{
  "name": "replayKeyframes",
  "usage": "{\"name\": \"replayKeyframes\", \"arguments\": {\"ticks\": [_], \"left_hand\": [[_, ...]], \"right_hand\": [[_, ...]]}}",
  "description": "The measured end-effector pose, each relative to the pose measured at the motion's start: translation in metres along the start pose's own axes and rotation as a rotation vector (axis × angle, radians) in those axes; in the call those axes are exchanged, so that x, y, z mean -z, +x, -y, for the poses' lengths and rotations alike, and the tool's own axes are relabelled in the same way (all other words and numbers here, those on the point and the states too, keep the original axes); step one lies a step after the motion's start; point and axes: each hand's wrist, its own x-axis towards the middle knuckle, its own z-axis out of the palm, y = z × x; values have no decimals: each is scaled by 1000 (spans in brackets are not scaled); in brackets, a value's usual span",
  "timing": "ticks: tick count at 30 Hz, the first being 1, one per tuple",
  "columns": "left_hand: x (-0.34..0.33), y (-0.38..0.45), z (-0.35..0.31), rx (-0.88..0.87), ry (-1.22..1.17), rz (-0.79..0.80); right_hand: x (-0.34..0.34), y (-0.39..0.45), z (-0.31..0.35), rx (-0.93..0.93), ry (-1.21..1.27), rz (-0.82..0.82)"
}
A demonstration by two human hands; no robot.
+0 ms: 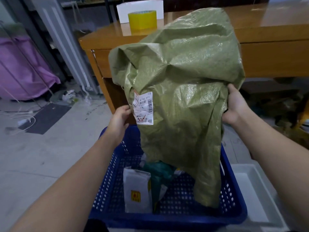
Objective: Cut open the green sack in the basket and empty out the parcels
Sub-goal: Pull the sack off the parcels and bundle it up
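A green woven sack (184, 81) with a white shipping label (143, 108) is held up over the blue plastic basket (232, 190), its lower end hanging down into the basket. My left hand (119, 117) grips the sack's left side beside the label. My right hand (235, 106) grips its right edge. Inside the basket a white parcel (136, 190) with a yellow sticker stands upright, and a dark green parcel (158, 171) lies beside it under the sack's open end. More parcels may be hidden behind the sack.
A wooden desk (270, 47) stands just behind the basket, with a yellow tape roll (142, 19) and a white box (139, 7) on it. A white tray (254, 195) sits right of the basket. Cables and litter lie on the floor at left, near purple fabric (21, 69).
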Motion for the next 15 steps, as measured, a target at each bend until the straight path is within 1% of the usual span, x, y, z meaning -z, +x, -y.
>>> {"name": "replayKeyframes", "arguments": {"ticks": [1, 3, 5, 6, 8, 9, 11, 13, 15], "left_hand": [[0, 3, 9, 17, 100, 0], [-6, 5, 20, 27, 283, 101], [-15, 5, 23, -21, 356, 206], [-20, 5, 21, -56, 346, 212], [-23, 9, 16, -99, 254, 180], [-22, 10, 13, -84, 167, 160], [-20, 11, 7, -21, -47, 141], [-17, 11, 8, 16, -178, 139], [-15, 12, 13, 19, -263, 98]], "right_hand": [[0, 0, -1, -2, 1, 21], [0, -2, -4, -12, 3, 59], [0, -2, -6, -12, 16, 51], [0, -1, -6, -2, 31, 37], [1, -3, -3, 36, 14, 44], [2, -5, -3, 61, -51, 57], [4, -8, -5, 109, -328, 12], [5, -9, -13, 105, -602, -87], [4, -6, -22, 57, -684, -144]]}}
